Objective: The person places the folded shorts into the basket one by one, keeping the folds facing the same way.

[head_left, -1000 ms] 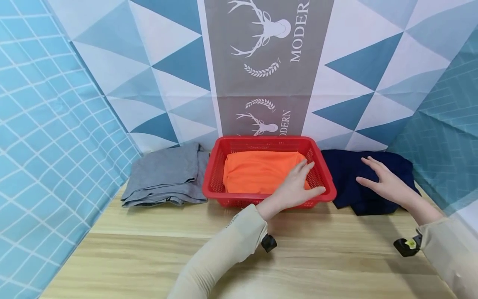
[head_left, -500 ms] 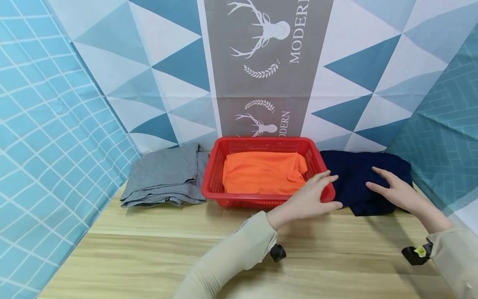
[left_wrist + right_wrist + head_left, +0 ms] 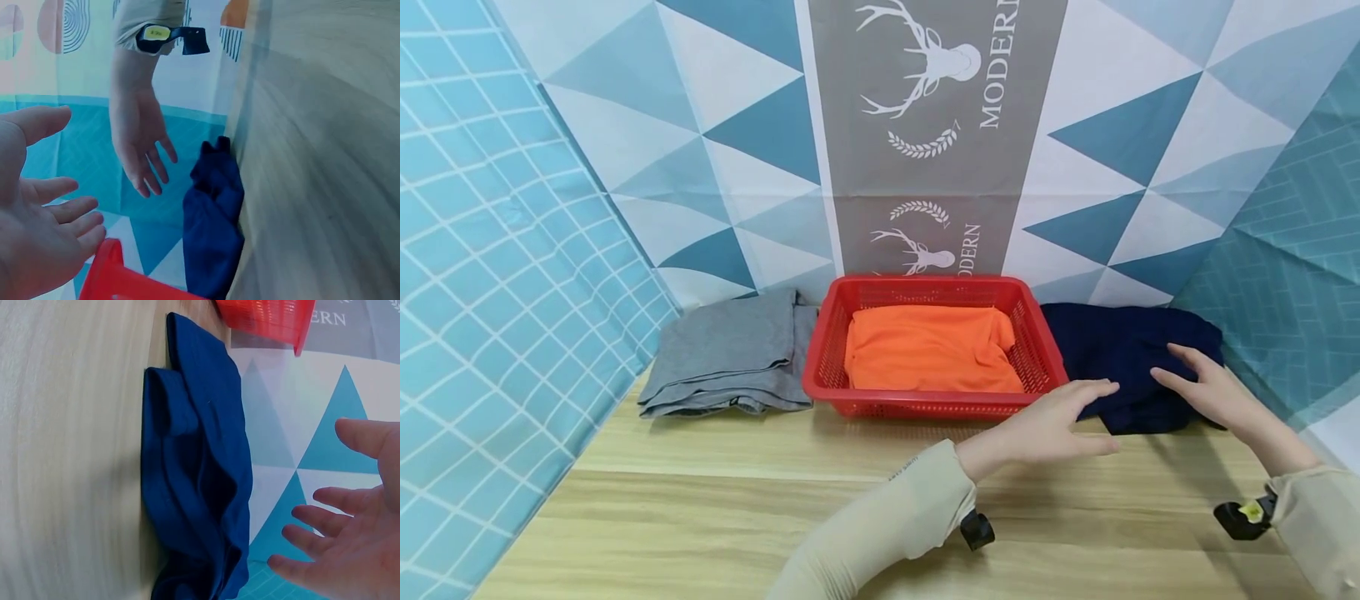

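Note:
A folded orange cloth (image 3: 928, 348) lies inside the red plastic basket (image 3: 910, 398). To the basket's right is a folded navy cloth (image 3: 1097, 350), loosely bunched in the right wrist view. My left hand (image 3: 1048, 423) hangs by the basket's front right corner, fingers spread and holding nothing. Over the navy cloth's right part, my right hand (image 3: 1217, 396) is held with its fingers apart and nothing in them. The left wrist view shows both hands raised with palms visible, the navy cloth (image 3: 212, 231) lying below the right one.
A folded grey cloth (image 3: 722, 354) sits left of the basket. Everything rests on a light wooden table (image 3: 700, 517). A patterned backdrop (image 3: 925, 150) stands right behind the basket, and a blue gridded sheet (image 3: 512, 292) borders the left side.
My left hand has moved right and slightly nearer, from over the basket's right part to beside its front corner. My right hand has shifted a little right and toward me. The cloths stay put.

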A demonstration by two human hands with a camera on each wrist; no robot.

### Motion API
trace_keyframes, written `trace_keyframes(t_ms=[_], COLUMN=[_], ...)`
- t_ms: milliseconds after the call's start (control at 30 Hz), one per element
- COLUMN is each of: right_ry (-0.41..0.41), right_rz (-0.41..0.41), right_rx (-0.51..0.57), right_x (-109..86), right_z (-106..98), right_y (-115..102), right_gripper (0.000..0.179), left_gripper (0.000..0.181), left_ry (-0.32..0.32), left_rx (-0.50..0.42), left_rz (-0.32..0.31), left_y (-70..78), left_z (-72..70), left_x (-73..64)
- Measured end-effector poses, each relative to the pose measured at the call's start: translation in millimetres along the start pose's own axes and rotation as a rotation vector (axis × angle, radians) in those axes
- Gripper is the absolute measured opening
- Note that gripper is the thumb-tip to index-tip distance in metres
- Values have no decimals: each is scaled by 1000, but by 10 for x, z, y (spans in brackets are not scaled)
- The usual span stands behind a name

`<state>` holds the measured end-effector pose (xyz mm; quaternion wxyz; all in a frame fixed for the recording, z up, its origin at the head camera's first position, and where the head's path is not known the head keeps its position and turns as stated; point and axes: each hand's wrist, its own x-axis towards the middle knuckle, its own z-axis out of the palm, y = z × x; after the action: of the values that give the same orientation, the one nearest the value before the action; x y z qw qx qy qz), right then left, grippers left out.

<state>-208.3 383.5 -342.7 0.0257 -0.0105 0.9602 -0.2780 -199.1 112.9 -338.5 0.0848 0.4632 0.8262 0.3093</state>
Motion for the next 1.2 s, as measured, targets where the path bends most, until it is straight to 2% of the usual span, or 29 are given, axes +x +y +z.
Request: trace_keyframes(t_ms=[300,433,600,833,933,1100,1200], right_ry=[5,14,31,59,75,52,32], right_rz=[80,97,124,202,245,304,332], right_rx=[48,43,32,56,75,161,194], right_x=[-21,-24,-7,16,14,36,57], right_z=[-34,-34,-19,24,57,67,51], right_y=[163,220,284,362,384,419,427], right_gripper=[81,82,85,93,96,99,101], left_gripper=[60,62,63,61,60,63,66], left_ry=[-74,-92,-85,-45,2,112,166], left_rx=[87,108,164,185,164,-14,-112], left_rz=[-13,-59,-134,-243,-320,-541,-606], left_y=[0,-43,-119,-192,-198,-168,-153], left_z=[174,276,409,562,643,781,813], left_x=[49,77,143,233,262,315,340])
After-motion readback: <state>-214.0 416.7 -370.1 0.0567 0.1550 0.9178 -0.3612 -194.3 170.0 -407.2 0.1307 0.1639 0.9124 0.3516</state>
